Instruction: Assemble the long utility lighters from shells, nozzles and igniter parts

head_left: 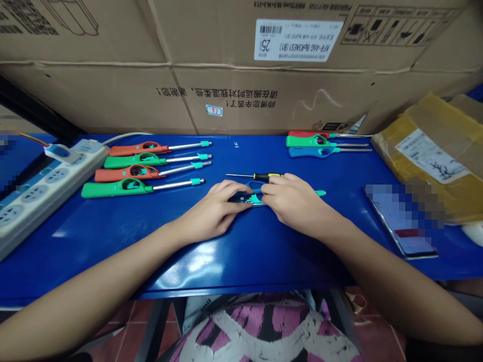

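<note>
A long-necked blue lighter [253, 185] lies in front of me between my hands, with teal parts and a silver rod showing among my fingers. My left hand [217, 208] is closed at the handle end, thumb and fingers pinching it from the left. Curled fingers of my right hand [290, 203] grip the middle, hiding most of the neck; a teal tip [320, 193] pokes out to the right. Just behind, a thin screwdriver [260, 176] with a black and yellow handle points left, partly covered by my right hand.
Several red and green lighters [116, 188] lie in a row on the left, beside a white power strip [49, 188]. Three more lighters [307, 151] are at the back right. A phone [400, 221] and a taped package [426, 156] lie rightward. A large carton [226, 80] walls the back.
</note>
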A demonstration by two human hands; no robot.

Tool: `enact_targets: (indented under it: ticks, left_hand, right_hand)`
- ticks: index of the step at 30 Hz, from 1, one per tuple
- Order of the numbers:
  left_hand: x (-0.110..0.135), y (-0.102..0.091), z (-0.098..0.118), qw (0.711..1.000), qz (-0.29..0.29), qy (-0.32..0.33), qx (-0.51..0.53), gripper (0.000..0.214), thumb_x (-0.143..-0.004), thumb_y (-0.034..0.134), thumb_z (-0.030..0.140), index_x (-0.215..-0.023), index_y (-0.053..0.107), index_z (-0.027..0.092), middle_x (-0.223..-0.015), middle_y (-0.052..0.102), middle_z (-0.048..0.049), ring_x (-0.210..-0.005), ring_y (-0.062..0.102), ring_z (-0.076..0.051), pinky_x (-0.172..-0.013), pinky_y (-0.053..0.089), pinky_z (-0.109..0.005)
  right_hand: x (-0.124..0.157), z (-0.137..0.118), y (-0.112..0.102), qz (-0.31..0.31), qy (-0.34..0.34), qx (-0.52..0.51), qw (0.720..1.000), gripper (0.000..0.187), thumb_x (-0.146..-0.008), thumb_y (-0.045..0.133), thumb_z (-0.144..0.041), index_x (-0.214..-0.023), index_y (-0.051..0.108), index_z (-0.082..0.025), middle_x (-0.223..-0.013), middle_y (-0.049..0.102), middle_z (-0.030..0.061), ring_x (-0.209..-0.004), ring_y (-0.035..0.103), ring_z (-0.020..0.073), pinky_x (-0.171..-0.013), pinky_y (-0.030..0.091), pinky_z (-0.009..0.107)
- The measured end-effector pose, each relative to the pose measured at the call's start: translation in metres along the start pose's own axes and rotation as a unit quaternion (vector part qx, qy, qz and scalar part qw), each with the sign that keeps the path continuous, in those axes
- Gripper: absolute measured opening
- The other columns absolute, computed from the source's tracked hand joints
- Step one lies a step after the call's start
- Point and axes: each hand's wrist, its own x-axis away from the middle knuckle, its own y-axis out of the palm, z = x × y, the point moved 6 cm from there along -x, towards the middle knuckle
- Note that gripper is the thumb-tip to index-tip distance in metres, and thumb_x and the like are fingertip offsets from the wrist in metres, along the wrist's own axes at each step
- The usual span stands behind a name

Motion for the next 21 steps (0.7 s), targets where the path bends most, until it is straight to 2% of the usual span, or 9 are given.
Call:
enact_targets:
  ticks: [5, 9, 13, 15, 17, 21]
  left_hand:
    - [0.002, 0.000, -0.001, 1.000, -0.012, 0.002, -0.027, 0.036, -0.098, 0.049, 0.012, -0.127, 0.068, 0.023, -0.138, 0.059, -0.0120, -0.126, 0.053, -0.028, -0.103, 0.046, -0.050]
    - [0.003, -0.001, -0.003, 1.000, -0.002, 0.004, -0.021, 0.034, -0.099, 0.052, 0.014, -0.127, 0.068, 0.023, -0.139, 0.060, -0.0109, -0.126, 0.056, -0.026, -0.105, 0.045, -0.049]
    - [0.004, -0.015, -0.009, 0.998, 0.062, -0.020, 0.022, 0.026, -0.097, 0.060, 0.023, -0.121, 0.071, 0.022, -0.135, 0.064, -0.0105, -0.123, 0.060, -0.025, -0.105, 0.047, -0.045]
    - [0.005, -0.025, -0.016, 0.993, 0.105, -0.052, 0.024, 0.022, -0.097, 0.060, 0.023, -0.115, 0.073, 0.021, -0.126, 0.069, -0.0103, -0.116, 0.064, -0.023, -0.101, 0.050, -0.041]
    - [0.006, -0.034, -0.025, 0.988, 0.124, -0.088, -0.001, 0.021, -0.097, 0.060, 0.025, -0.111, 0.074, 0.018, -0.114, 0.072, -0.0096, -0.106, 0.066, -0.022, -0.096, 0.052, -0.039]
    - [0.009, -0.037, -0.042, 0.985, 0.095, -0.146, -0.008, 0.024, -0.094, 0.066, 0.035, -0.108, 0.075, 0.018, -0.103, 0.074, -0.0074, -0.095, 0.068, -0.021, -0.090, 0.054, -0.037]
  right_hand:
    - [0.003, -0.005, 0.002, -0.009, -0.003, 0.007, 1.000, 0.024, -0.093, 0.053, -0.003, -0.089, 0.074, -0.013, -0.092, 0.071, 0.0087, -0.091, 0.057, 0.0233, -0.076, 0.032, 0.036]
    - [0.013, -0.001, 0.000, 0.042, -0.003, -0.033, 0.999, 0.022, -0.094, 0.054, -0.008, -0.101, 0.074, -0.013, -0.097, 0.071, 0.0091, -0.094, 0.060, 0.0234, -0.079, 0.035, 0.036]
    - [0.022, 0.027, -0.005, 0.139, 0.059, -0.133, 0.980, 0.021, -0.099, 0.053, -0.017, -0.098, 0.074, -0.017, -0.100, 0.071, 0.0075, -0.094, 0.061, 0.0217, -0.083, 0.041, 0.034]
    - [0.024, 0.042, -0.003, 0.161, 0.092, -0.144, 0.972, 0.019, -0.097, 0.055, -0.018, -0.097, 0.074, -0.017, -0.097, 0.070, 0.0073, -0.093, 0.061, 0.0221, -0.084, 0.043, 0.035]
    - [0.024, 0.052, 0.002, 0.152, 0.120, -0.144, 0.970, 0.015, -0.095, 0.059, -0.019, -0.094, 0.074, -0.018, -0.095, 0.068, 0.0070, -0.092, 0.060, 0.0228, -0.084, 0.046, 0.035]
    - [0.022, 0.059, 0.011, 0.117, 0.145, -0.148, 0.971, 0.011, -0.092, 0.066, -0.023, -0.096, 0.075, -0.018, -0.095, 0.066, 0.0077, -0.092, 0.061, 0.0241, -0.084, 0.049, 0.037]
